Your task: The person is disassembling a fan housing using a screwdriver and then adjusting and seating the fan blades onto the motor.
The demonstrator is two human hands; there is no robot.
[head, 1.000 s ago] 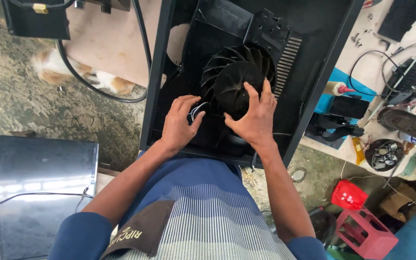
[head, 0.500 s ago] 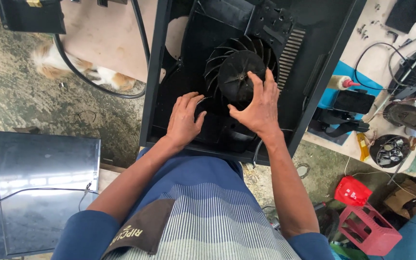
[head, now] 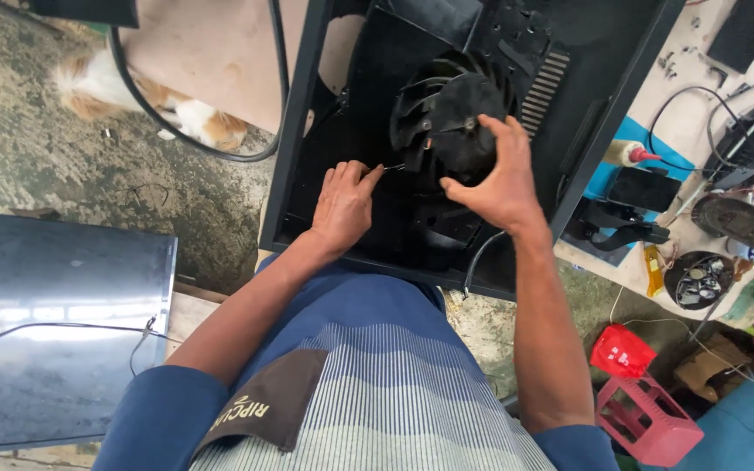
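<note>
A black open appliance housing (head: 307, 113) lies in front of me with a round black finned fan wheel (head: 434, 118) in its middle. My right hand (head: 495, 174) grips the fan wheel's lower right edge, fingers spread over the fins. My left hand (head: 342, 205) rests inside the housing just left of the fan; its fingertips pinch a thin metal piece beside the wheel. What that piece is cannot be made out.
A dark glossy panel (head: 54, 331) lies on the floor at lower left. A cat (head: 146, 92) lies beyond a black cable (head: 220, 153) at upper left. At right, a cluttered bench holds a glue bottle (head: 630, 154), wires and a round tin (head: 700, 279); red plastic boxes (head: 639, 392) stand below.
My right hand has slid round the fan wheel to its lower right edge. My left hand moved in toward the fan and now pinches a thin piece beside it.
</note>
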